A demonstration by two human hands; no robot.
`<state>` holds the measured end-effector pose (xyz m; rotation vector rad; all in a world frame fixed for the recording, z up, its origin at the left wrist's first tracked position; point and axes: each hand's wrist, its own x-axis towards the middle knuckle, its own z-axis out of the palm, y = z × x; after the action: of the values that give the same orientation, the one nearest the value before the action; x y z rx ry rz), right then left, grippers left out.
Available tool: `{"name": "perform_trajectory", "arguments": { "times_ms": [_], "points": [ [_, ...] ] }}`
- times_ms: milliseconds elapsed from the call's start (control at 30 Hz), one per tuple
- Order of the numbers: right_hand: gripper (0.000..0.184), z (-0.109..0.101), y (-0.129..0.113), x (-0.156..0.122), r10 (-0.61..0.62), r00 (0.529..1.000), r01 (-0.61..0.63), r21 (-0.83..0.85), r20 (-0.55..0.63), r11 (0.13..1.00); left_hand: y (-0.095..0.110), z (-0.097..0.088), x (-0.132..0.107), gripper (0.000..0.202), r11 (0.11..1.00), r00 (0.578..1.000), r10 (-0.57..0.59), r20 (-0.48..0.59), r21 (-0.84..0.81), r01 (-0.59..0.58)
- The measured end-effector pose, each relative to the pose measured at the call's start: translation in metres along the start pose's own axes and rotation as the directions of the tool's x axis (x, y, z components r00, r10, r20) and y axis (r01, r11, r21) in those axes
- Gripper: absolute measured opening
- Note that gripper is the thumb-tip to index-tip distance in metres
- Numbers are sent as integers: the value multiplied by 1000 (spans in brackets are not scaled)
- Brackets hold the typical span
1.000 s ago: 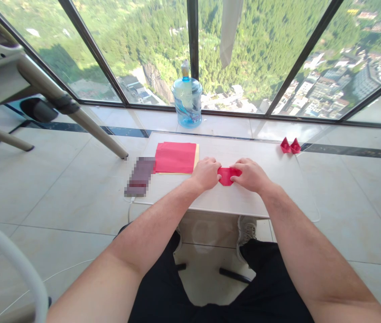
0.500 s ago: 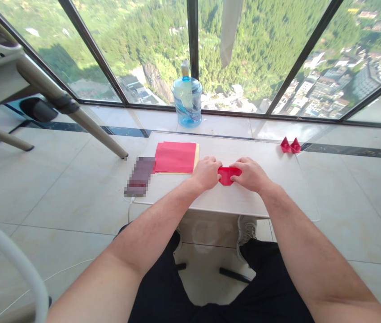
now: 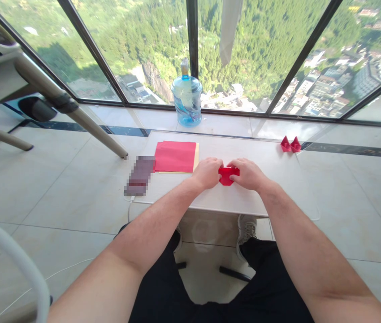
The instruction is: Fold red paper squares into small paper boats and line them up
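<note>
A small piece of folded red paper (image 3: 226, 177) is held just above or on the white table (image 3: 177, 192); I cannot tell which. My left hand (image 3: 209, 172) pinches its left side between thumb and fingers. At its right side, my right hand (image 3: 246, 174) grips the paper, with the thumb on the near face and the fingers behind the upper edge. Left of my hands lies a stack of red paper sheets (image 3: 176, 157), with a yellow edge showing under it. Two folded red paper shapes (image 3: 290, 145) with pointed tips stand at the table's far right corner.
A blurred-out phone-like object (image 3: 140, 176) with a white cable lies at the table's left edge. Behind the table, a blue water jug (image 3: 187, 102) stands by the window. A metal leg (image 3: 99, 132) of some furniture reaches the floor at left.
My right hand has shifted slightly left along the folded paper, its fingers more bent over the top edge. My left hand has hardly moved.
</note>
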<state>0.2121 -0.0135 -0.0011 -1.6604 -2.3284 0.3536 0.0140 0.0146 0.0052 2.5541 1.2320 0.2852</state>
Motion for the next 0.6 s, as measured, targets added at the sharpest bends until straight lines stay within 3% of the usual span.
{"name": "perform_trajectory", "arguments": {
  "times_ms": [233,400,600],
  "points": [
    [8,-3,17,-4,125,991,-123,33,-41,992,-10,-1,3,22,995,999,-38,36,-91,41],
    [5,0,11,-1,119,991,-118,7,-60,993,-4,4,10,24,994,996,-85,-11,-64,84],
    [9,11,1,8,80,994,-77,34,-79,996,0,13,19,23,995,999,-27,-29,-94,24]
  ]
}}
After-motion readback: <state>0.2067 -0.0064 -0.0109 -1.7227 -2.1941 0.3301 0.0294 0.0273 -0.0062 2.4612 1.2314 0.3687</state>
